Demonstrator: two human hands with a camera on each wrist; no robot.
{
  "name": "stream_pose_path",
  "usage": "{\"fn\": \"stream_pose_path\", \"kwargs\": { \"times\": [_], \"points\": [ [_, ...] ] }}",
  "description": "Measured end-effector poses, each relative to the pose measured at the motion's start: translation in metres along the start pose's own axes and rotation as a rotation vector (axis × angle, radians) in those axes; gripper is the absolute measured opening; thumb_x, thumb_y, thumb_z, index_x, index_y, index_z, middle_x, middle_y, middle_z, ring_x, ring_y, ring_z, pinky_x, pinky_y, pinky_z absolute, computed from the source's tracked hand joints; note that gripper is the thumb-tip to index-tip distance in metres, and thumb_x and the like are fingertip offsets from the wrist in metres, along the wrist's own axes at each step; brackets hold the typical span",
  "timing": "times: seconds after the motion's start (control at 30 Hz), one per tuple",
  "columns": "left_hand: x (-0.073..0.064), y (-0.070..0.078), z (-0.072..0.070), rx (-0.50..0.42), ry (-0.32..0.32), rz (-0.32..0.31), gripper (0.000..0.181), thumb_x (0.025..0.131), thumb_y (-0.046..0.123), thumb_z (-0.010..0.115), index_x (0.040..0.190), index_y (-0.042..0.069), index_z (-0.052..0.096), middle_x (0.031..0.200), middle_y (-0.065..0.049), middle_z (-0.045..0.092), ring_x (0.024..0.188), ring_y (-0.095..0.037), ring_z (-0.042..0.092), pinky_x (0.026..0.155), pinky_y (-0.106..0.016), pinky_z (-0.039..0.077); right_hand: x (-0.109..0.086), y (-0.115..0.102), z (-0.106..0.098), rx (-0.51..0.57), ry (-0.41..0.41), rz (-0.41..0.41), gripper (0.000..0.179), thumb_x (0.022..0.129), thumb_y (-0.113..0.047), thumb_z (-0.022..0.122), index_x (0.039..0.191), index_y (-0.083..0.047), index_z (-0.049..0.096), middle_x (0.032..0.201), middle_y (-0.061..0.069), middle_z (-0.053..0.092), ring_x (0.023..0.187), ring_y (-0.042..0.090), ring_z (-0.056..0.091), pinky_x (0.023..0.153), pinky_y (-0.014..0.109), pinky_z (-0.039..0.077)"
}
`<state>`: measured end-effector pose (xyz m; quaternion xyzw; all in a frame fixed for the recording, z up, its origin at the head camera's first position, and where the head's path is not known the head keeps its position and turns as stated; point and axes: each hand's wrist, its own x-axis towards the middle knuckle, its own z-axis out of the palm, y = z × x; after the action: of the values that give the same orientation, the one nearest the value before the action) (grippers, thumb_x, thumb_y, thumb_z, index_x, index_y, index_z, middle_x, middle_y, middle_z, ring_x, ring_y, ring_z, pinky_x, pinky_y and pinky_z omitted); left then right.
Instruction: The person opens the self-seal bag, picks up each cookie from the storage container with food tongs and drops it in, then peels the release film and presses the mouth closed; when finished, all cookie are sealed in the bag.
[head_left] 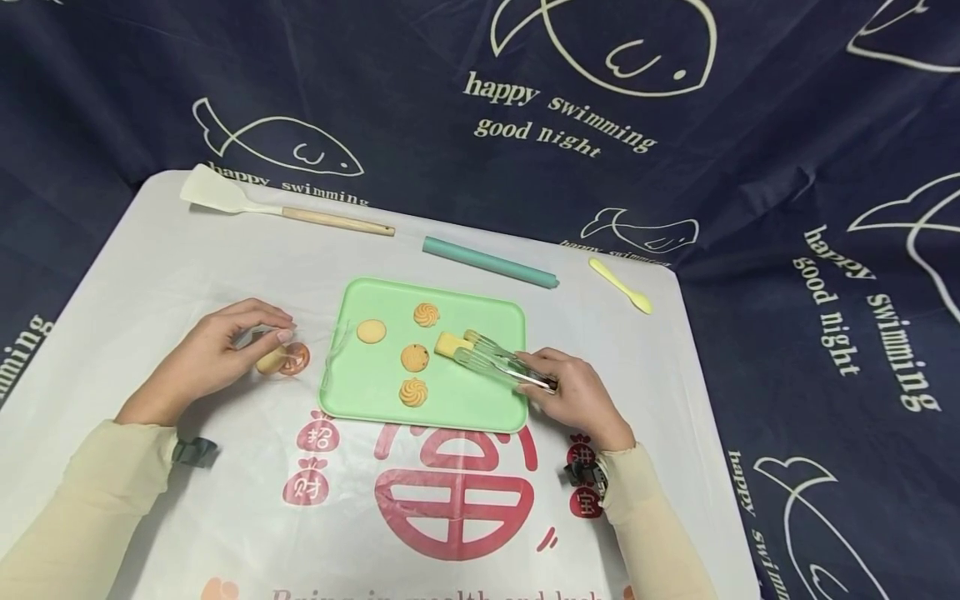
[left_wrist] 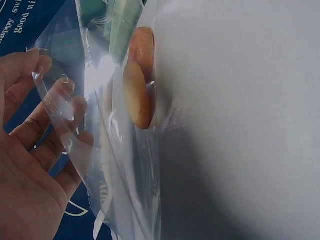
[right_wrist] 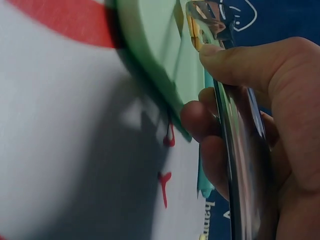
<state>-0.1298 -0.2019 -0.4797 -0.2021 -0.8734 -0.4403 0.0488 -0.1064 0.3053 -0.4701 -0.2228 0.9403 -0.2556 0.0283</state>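
Note:
My left hand (head_left: 198,358) pinches the edge of a clear plastic bag (left_wrist: 105,150) between thumb and forefinger, its other fingers spread against the film. Two cookies (left_wrist: 136,95) lie low inside the bag, left of a green tray (head_left: 352,400). Metal tongs (head_left: 498,367) are gripped in my right hand (head_left: 573,396), over the tray's right side. Between the tong tips is a yellow rectangular biscuit (head_left: 450,345); whether it touches the tray I cannot tell. On the tray sit a plain round cookie (head_left: 371,331), two swirled cookies (head_left: 427,314) and a speckled one (head_left: 414,357).
Along the table's far edge lie a white spatula (head_left: 213,192) with a wooden handle, a teal rod (head_left: 491,262) and a yellow spoon (head_left: 622,287). A white cloth with red print (head_left: 453,512) covers the table. Dark blue fabric (head_left: 420,75) hangs behind and beside it.

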Motion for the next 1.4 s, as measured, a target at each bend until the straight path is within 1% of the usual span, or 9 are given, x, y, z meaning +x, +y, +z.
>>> {"fn": "stream_pose_path", "kwargs": {
  "times": [0.2, 0.43, 0.6, 0.77, 0.9, 1.03, 1.1, 1.23, 1.4],
  "points": [
    [0.000, 0.003, -0.001, -0.011, 0.004, -0.012, 0.013, 0.091, 0.003, 0.076, 0.101, 0.011, 0.078, 0.109, 0.001, 0.069, 0.109, -0.011, 0.057, 0.100, -0.010, 0.033, 0.012, -0.015, 0.006, 0.044, -0.007, -0.043, 0.048, 0.088, -0.027, 0.082, 0.133, -0.016, 0.068, 0.116, -0.003, 0.069, 0.095, 0.011, 0.061, 0.078, 0.035, 0.052],
    [0.000, 0.003, -0.001, -0.009, 0.008, -0.016, 0.013, 0.091, 0.002, 0.076, 0.100, 0.012, 0.077, 0.109, 0.002, 0.069, 0.108, -0.009, 0.057, 0.100, -0.010, 0.033, 0.038, -0.045, 0.019, 0.065, -0.035, -0.158, 0.048, 0.088, -0.024, 0.083, 0.133, -0.016, 0.069, 0.112, -0.003, 0.069, 0.072, 0.011, 0.053, 0.062, 0.030, 0.046],
    [0.000, 0.002, -0.002, -0.003, 0.003, -0.015, 0.013, 0.091, 0.003, 0.076, 0.101, 0.011, 0.077, 0.110, 0.001, 0.069, 0.109, -0.012, 0.057, 0.100, -0.010, 0.034, 0.062, -0.073, 0.033, 0.057, -0.076, -0.203, 0.048, 0.090, -0.029, 0.080, 0.135, -0.021, 0.067, 0.111, -0.007, 0.068, 0.069, 0.007, 0.052, 0.061, 0.027, 0.047],
    [0.002, 0.003, -0.003, -0.001, -0.015, -0.037, 0.011, 0.094, 0.008, 0.075, 0.104, 0.011, 0.077, 0.112, 0.001, 0.068, 0.112, -0.019, 0.058, 0.100, -0.012, 0.033, 0.088, -0.099, 0.047, 0.039, -0.132, -0.280, 0.047, 0.092, -0.029, 0.077, 0.137, -0.020, 0.066, 0.112, -0.005, 0.068, 0.072, 0.005, 0.052, 0.066, 0.026, 0.047],
    [0.000, 0.002, -0.003, -0.002, -0.010, -0.025, 0.010, 0.094, 0.008, 0.075, 0.103, 0.011, 0.077, 0.111, 0.004, 0.067, 0.112, -0.014, 0.057, 0.100, -0.012, 0.034, 0.104, -0.116, 0.056, 0.015, -0.174, -0.326, 0.045, 0.094, -0.029, 0.074, 0.137, -0.018, 0.066, 0.112, -0.005, 0.068, 0.075, 0.003, 0.052, 0.068, 0.024, 0.046],
    [0.000, 0.002, -0.002, -0.001, 0.006, 0.008, 0.012, 0.092, 0.004, 0.075, 0.103, 0.011, 0.077, 0.111, 0.006, 0.067, 0.110, -0.006, 0.055, 0.100, -0.011, 0.034, 0.115, -0.128, 0.060, -0.007, -0.203, -0.337, 0.045, 0.095, -0.030, 0.073, 0.138, -0.019, 0.065, 0.114, -0.005, 0.069, 0.077, 0.002, 0.053, 0.068, 0.023, 0.046],
    [-0.001, 0.003, -0.003, -0.002, 0.012, 0.016, 0.014, 0.092, 0.003, 0.075, 0.103, 0.011, 0.077, 0.111, 0.005, 0.067, 0.111, -0.006, 0.055, 0.101, -0.011, 0.034, 0.119, -0.133, 0.061, -0.013, -0.217, -0.337, 0.046, 0.095, -0.030, 0.072, 0.139, -0.019, 0.064, 0.115, -0.005, 0.069, 0.079, 0.002, 0.055, 0.069, 0.024, 0.046],
    [-0.002, 0.003, -0.004, -0.008, 0.026, 0.022, 0.014, 0.092, 0.002, 0.075, 0.103, 0.011, 0.077, 0.111, 0.003, 0.068, 0.110, -0.008, 0.056, 0.101, -0.012, 0.034, 0.125, -0.141, 0.058, -0.006, -0.244, -0.334, 0.046, 0.096, -0.029, 0.072, 0.140, -0.020, 0.063, 0.116, -0.003, 0.069, 0.078, 0.003, 0.055, 0.068, 0.024, 0.046],
    [-0.004, 0.003, -0.005, -0.008, 0.041, 0.017, 0.013, 0.092, 0.003, 0.075, 0.102, 0.010, 0.077, 0.111, 0.004, 0.067, 0.110, -0.002, 0.054, 0.100, -0.011, 0.034, 0.128, -0.144, 0.056, 0.002, -0.270, -0.318, 0.046, 0.094, -0.027, 0.074, 0.139, -0.020, 0.064, 0.116, -0.004, 0.069, 0.080, 0.002, 0.056, 0.068, 0.024, 0.046]
  ]
}}
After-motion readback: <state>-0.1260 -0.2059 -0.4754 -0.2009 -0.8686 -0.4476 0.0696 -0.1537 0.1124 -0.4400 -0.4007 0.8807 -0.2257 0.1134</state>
